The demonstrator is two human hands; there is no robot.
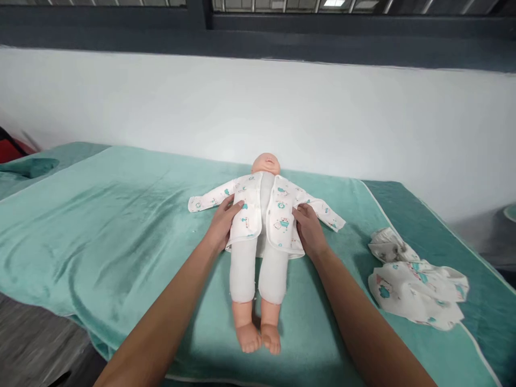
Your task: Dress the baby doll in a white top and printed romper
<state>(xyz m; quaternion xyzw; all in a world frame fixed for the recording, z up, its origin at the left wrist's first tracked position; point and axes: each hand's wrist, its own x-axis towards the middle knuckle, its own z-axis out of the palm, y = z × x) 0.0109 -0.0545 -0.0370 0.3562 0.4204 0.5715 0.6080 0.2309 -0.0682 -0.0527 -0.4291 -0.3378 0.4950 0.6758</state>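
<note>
A baby doll (243,274) lies on its back with its head toward the wall and its bare feet toward me. It wears a white cloth body and an unfastened white baby jacket (282,207) with green and red prints. Both sleeves spread outward, and their ends lie flat past where any hands show. My left hand (224,221) grips the jacket at the doll's side, thumb on the front. Across from it, my right hand (309,228) holds the other side of the jacket below the sleeve. The fingers of both hands are partly hidden by the cloth.
Green blankets (121,215) cover the bed, wrinkled at the left. Crumpled printed baby clothes (419,290) lie at the right. Behind stands a white wall (258,107) under a dark window frame (322,40). Grey floor (36,344) shows at the lower left.
</note>
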